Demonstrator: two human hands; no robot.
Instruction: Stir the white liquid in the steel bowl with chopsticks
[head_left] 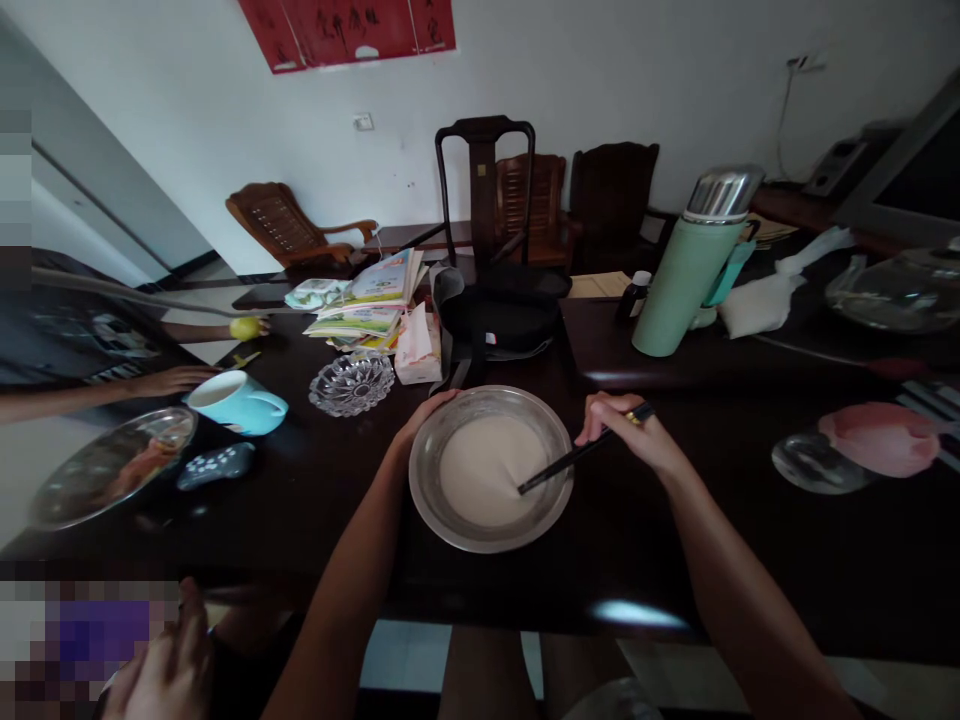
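A metal bowl (426, 500) stands on the dark table in front of me, with a pale, milky batter (480, 460) inside. My left hand (427, 415) holds the bowl at its far left rim, its fingers partly hidden behind the wall. In my right hand (619, 425), closed above the right rim, is a pair of black chopsticks (562, 463) with gold-coloured ends. They slant down to the left, and their tips dip into the batter near the middle of the bowl.
Left stand a glass dish (352, 384), a blue mug (240, 402), a game controller (216, 466) and a metal basin (67, 505) holding raw-looking meat. Behind the bowl are a tissue pack (418, 350) and a black bag (499, 320). A green thermos (671, 285) stands right. Another person's hand holds a yellow-green fruit (244, 328).
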